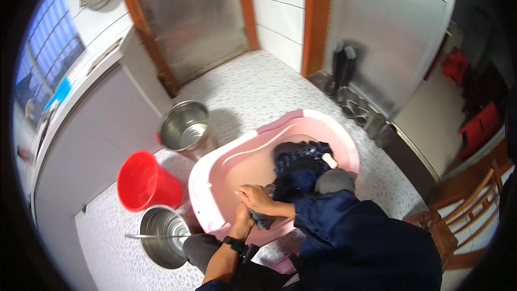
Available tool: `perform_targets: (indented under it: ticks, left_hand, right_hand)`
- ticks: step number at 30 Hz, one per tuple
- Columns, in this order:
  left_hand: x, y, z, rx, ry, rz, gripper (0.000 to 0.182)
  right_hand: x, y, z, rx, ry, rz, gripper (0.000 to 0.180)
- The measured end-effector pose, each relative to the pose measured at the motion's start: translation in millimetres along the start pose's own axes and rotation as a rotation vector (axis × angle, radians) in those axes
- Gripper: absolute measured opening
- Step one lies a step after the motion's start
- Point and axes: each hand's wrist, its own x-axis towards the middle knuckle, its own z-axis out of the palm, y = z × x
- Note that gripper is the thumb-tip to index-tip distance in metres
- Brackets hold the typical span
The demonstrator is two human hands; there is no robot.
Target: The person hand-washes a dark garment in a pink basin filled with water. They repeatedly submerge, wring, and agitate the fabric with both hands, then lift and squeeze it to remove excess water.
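A pink plastic baby bathtub (204, 186) holding cloudy water stands on the floor before me. My left hand (243, 219) and my right hand (258, 199) meet over its near left part, both closed on a wet dark grey cloth (262, 220); much of the cloth is hidden by the fingers. Dark blue and black wet clothes (299, 169) are heaped in the tub's right part, with a white bar of soap (329, 160) on top of them.
Left of the tub stand a steel bucket (165, 137), a red plastic bucket (131, 182) and another steel bucket (151, 246). Shoes and black boots (343, 66) line the doorway at upper right. A wooden chair (472, 206) is at right.
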Motion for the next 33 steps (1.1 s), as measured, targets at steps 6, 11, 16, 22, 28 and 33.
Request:
perform_targets:
  ticks: [6,11,16,22,28,33]
  left_hand:
    - [1,9,19,0.002,0.106,-0.076,0.035]
    - [-2,8,19,0.099,0.148,-0.073,0.04]
    - [-5,13,16,-0.089,0.088,-0.01,0.039]
    - [-20,20,38,0.108,0.144,-0.077,0.035]
    - [-30,27,46,0.045,0.169,-0.082,0.035]
    - [-26,33,51,0.033,0.146,-0.063,0.035]
  right_hand:
    - [4,-9,-6,-0.124,-0.104,0.087,0.028]
    - [9,-8,-13,-0.071,-0.06,0.137,0.025]
    - [-11,-22,-7,-0.013,-0.218,-0.096,0.02]
    - [6,-14,-19,-0.111,-0.105,0.13,0.026]
    - [-19,-15,-6,-0.033,-0.192,-0.122,0.02]
    - [14,18,-23,-0.151,-0.109,0.235,0.032]
